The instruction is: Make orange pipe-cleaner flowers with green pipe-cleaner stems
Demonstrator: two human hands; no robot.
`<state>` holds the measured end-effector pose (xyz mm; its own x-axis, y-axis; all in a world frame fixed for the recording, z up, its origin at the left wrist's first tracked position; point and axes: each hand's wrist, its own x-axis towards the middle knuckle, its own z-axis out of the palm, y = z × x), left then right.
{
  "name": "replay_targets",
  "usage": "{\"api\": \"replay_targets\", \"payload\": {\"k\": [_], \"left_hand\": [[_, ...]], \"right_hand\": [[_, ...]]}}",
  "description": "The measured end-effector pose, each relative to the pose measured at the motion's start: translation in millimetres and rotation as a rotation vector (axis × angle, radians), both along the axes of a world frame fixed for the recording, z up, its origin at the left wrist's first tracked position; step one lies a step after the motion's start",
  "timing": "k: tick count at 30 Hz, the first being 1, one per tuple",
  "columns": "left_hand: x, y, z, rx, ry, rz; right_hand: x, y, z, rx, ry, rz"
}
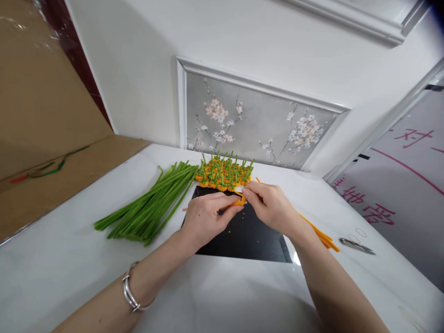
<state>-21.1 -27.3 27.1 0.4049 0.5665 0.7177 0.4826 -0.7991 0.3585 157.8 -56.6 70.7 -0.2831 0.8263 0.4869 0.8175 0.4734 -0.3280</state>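
Note:
Over a black mat (239, 245), my left hand (206, 217) pinches a small looped piece of orange pipe cleaner (242, 200). The tip of a thin pale stick (185, 209) pokes out to the left, behind that hand; its middle is hidden. My right hand (268, 206) is closed on the same pipe cleaner, thumb against fingertips, close to the left fingertips. A loose orange end sticks up above the right hand. Just beyond both hands stand several small orange flower heads (222, 178) with short green stems pointing up.
A pile of green pipe cleaners (149, 203) lies on the white table (69, 273) at left. Right of my right forearm are loose orange pipe cleaners (322, 236), thread snips (357, 246) and rubber bands (360, 232). Cardboard (52, 92) borders the left; a whiteboard (409, 185) leans at right.

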Motion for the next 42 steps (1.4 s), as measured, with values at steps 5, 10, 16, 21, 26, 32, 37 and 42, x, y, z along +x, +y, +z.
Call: {"api": "replay_targets", "payload": {"k": [5, 10, 16, 21, 26, 32, 37, 42], "left_hand": [[2.0, -0.6, -0.4, 0.011, -0.014, -0.038], [3.0, -1.1, -1.8, 0.029, -0.078, -0.053], [2.1, 0.7, -3.0, -0.033, -0.130, 0.014], [0.7, 4.2, -1.6, -0.034, -0.128, 0.026], [0.0, 4.3, -0.3, -0.037, -0.101, 0.044], [0.5, 3.0, 0.6, -0.038, -0.092, 0.059], [0.3, 2.9, 2.2, -0.043, -0.092, 0.074], [-0.1, 1.6, 3.1, -0.049, -0.094, 0.072]], "right_hand": [[6.9, 8.7, -5.6, -0.119, 0.093, 0.032], [10.8, 16.5, -13.3, -0.261, 0.226, 0.146], [9.3, 15.2, -17.9, -0.396, 0.360, 0.230], [4.2, 8.2, -13.5, -0.354, 0.199, 0.233], [-1.4, 2.0, -9.6, -0.256, 0.039, 0.145], [-5.0, -1.7, -13.7, -0.099, -0.195, -0.024], [-5.7, -1.9, -15.7, 0.050, -0.337, -0.117], [-8.3, -1.4, -14.7, 0.091, -0.285, -0.204]]}}
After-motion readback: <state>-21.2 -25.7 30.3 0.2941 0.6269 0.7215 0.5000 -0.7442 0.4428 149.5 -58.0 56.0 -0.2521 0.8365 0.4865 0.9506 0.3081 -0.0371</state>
